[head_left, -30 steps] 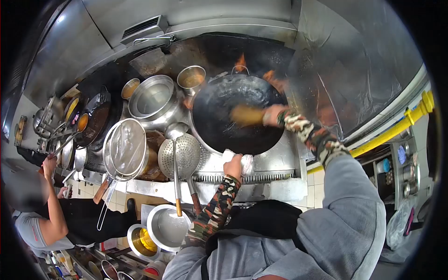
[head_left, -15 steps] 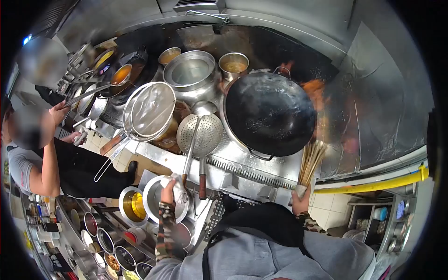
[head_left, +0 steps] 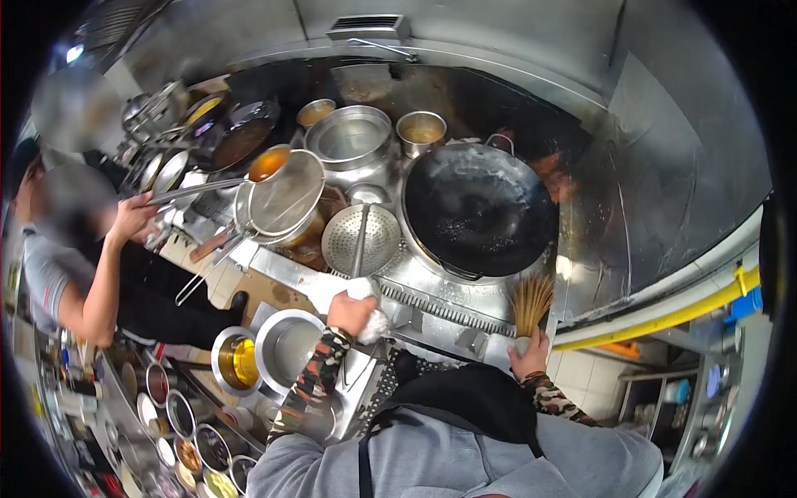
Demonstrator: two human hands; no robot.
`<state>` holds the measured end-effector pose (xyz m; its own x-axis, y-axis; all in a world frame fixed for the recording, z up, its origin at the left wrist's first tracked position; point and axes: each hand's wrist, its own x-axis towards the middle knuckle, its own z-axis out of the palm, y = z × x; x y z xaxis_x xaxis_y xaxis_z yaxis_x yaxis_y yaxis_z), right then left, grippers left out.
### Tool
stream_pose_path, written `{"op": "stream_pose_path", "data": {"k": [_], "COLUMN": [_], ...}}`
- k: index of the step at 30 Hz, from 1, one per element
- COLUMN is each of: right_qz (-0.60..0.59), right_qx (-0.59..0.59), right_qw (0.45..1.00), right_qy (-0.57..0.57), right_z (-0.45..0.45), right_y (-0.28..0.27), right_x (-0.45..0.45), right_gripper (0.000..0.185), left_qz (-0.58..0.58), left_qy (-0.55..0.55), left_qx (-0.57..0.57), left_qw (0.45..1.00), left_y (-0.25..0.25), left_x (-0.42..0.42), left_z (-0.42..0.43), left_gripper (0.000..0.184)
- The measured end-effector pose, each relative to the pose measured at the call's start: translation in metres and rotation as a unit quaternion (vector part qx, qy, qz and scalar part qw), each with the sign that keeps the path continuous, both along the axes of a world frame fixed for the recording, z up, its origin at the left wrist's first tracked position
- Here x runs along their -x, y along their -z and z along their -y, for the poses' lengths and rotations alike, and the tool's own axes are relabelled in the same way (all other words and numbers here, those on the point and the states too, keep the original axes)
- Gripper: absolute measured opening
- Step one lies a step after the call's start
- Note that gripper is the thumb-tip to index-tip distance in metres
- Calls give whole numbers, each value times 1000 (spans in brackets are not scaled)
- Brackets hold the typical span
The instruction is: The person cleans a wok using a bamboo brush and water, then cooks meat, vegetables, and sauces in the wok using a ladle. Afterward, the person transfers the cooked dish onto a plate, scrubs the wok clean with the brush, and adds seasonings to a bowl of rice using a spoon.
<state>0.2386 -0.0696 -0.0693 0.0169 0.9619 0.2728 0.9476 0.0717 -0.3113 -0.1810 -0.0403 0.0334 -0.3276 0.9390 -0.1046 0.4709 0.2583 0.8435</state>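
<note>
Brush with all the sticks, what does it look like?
The brush is a bundle of thin, straw-coloured sticks, perhaps bamboo, fanned out at the top. The right hand grips its narrow, pale lower end. It points away from the person, just outside the black wok. Whether it touches the stove isn't clear.

Vent (head_left: 369,28) — yellow pipe (head_left: 664,319) — tiled floor (head_left: 581,373)
</note>
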Motion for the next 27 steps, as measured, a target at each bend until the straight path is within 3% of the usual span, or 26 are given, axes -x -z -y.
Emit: {"op": "stream_pose_path", "data": {"k": [1, 2, 5, 7, 9, 10, 11, 12, 13, 15, 17, 18, 19, 21, 23, 25, 27], "right_qz": [-2, -120, -380, -445, -662, -685, -632, -633, -635, -571, -372, -330, -292, -267, -241, -302, -328], "right_qx": [-7, 54, 287, 370, 486, 585, 584, 582, 577, 563, 477, 471, 465, 484, 497, 536, 673], "right_qw": [1000, 986, 833, 742, 473, 355, 435, 425, 418, 539, 726, 743, 758, 752, 737, 658, 562], "right_qy": [-17, -103, -282, -338, -319, -250, -267, -283, -300, -257, -326, -341, -351, -359, -390, -433, -351], "right_z": [-9, -16, -34, -40, -41, -37, -40, -41, -39, -29, -24, -15, -6, 7, 21, 46, 72], "right_y": [-32, -65, -103, -140, -145, -171, -167, -151, -136, -145, -141, -141, -143, -152, -145, -129, -128], "right_x": [9, 20, 58, 102, 139, 147, 142, 133, 121, 94, 63, 52, 48, 68, 104, 167, 245], "right_gripper": [75, 62, 33, 34, 38, 41, 37, 35, 33, 20, 22, 23, 24, 26, 26, 25, 25], "left_qz": [32, 86, 172, 491, 640, 640, 636, 650, 635, 495, 534, 542, 592, 667, 670, 656, 617], "left_qy": [-42, -45, -29, -33, -7, 41, 88, 177, 180, 147, 14, -63, -47, -151, -175, -211, -195], "left_qx": [2, -30, -68, -104, -122, -95, -65, -92, -90, -50, -56, -46, -133, -140, -188, -196, -242], "left_qw": [999, 995, 982, 864, 759, 761, 764, 734, 746, 855, 844, 837, 793, 716, 696, 698, 723], "left_y": [-12, -10, -21, -39, -42, -37, -33, -31, -29, -14, -5, -5, 2, 5, 22, 24, 12], "left_x": [-16, -27, -68, -115, -162, -177, -185, -185, -181, -158, -143, -132, -123, -107, -89, -73, -58], "left_z": [13, 25, 65, 88, 108, 117, 126, 130, 141, 182, 231, 256, 273, 314, 343, 366, 382], "left_gripper": [23, 23, 25, 32, 45, 47, 49, 51, 48, 40, 38, 35, 39, 47, 46, 48, 54]}}
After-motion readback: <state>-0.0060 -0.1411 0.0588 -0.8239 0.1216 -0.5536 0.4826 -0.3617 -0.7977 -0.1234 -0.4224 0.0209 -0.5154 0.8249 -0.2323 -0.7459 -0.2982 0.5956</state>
